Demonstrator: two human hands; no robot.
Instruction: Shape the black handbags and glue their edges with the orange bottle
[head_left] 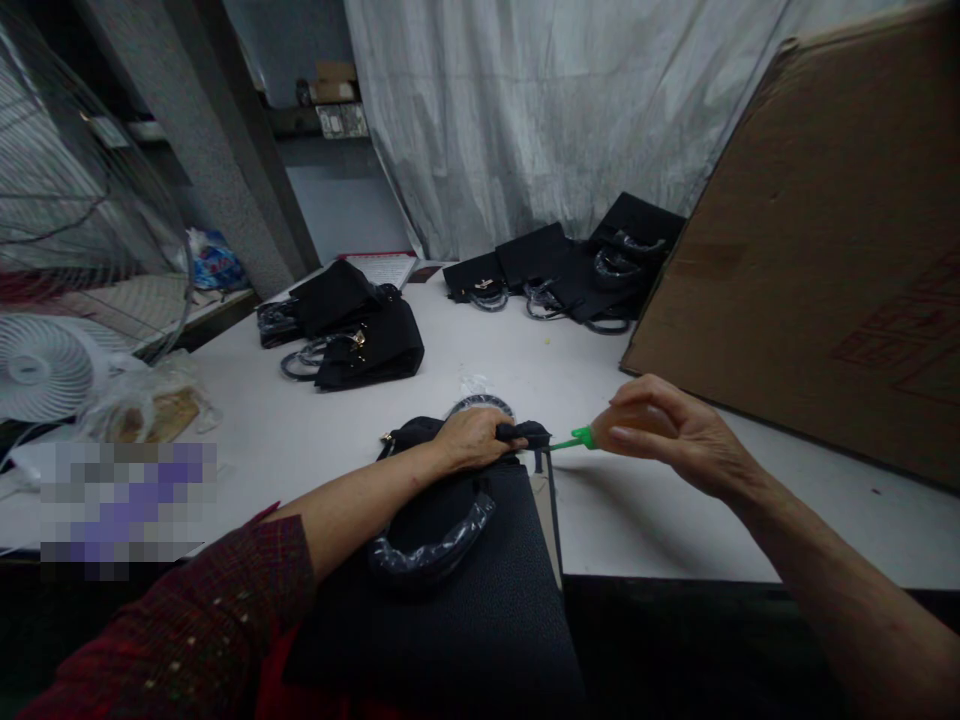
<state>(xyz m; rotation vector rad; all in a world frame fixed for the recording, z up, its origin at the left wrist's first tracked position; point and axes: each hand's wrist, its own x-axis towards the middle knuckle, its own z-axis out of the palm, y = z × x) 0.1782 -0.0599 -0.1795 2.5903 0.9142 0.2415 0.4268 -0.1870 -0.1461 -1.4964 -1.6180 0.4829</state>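
Observation:
A black handbag (pixel 480 590) lies at the table's near edge, its plastic-wrapped handle (pixel 431 545) resting on top. My left hand (pixel 474 440) is closed over the bag's far top edge, pinching a small black strap end (pixel 529 433). My right hand (pixel 667 432) grips a tool with an orange handle and a green tip (pixel 571 441). The tip points left and meets the strap end just beside my left fingers.
Two black handbags (pixel 352 330) lie mid-left on the white table (pixel 675 520), several more (pixel 570 270) at the back by a white curtain. A large cardboard sheet (pixel 817 260) leans at the right. A white fan (pixel 45 365) and plastic bags sit at the left.

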